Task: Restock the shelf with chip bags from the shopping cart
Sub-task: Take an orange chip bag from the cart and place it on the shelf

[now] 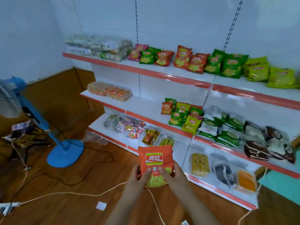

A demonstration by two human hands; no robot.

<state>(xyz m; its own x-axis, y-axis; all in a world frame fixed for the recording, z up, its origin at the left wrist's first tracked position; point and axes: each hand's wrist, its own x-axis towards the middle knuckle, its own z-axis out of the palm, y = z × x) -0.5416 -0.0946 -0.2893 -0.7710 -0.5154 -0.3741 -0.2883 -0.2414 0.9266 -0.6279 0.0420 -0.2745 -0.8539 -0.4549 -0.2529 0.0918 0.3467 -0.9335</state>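
Note:
An orange chip bag [155, 158] with a green and white logo is held upright in front of me, low in the view. My left hand [138, 177] grips its lower left edge and my right hand [172, 176] grips its lower right edge. Behind it stands the white shelf unit with orange rails [162, 75]. Its top shelf carries a row of pink, green, orange and yellow-green chip bags [196, 63]. A smaller cluster of chip bags [183, 115] sits on the middle shelf. The shopping cart is out of view.
A blue standing fan [65, 153] is on the wooden floor to the left, with black and pale cables trailing across the floor [81, 194]. Other packaged snacks fill the lower shelves [227, 130]. A pile of shiny bags [24, 135] lies at far left.

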